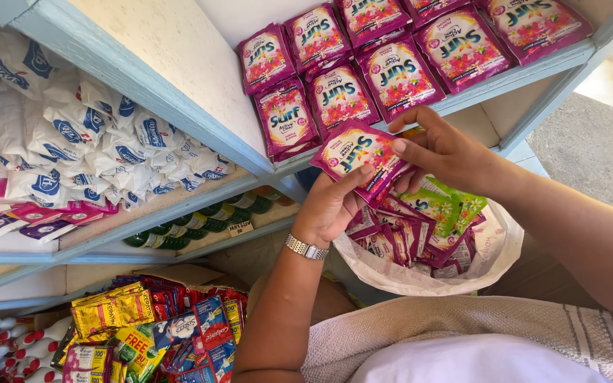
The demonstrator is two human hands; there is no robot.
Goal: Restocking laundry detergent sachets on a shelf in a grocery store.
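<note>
left hand (329,207) and right hand (443,150): both grasping one pink sachet (358,154) | sachet: above the white bag (494,255), just below the shelf (505,84) front edge with pink sachets

Pink sachet (358,152), tilted, above the white bag (494,259)

Bare shelf board (473,120) right of the pink sachets (335,85) is free; blue shelf edge (179,113) bars the left
</note>
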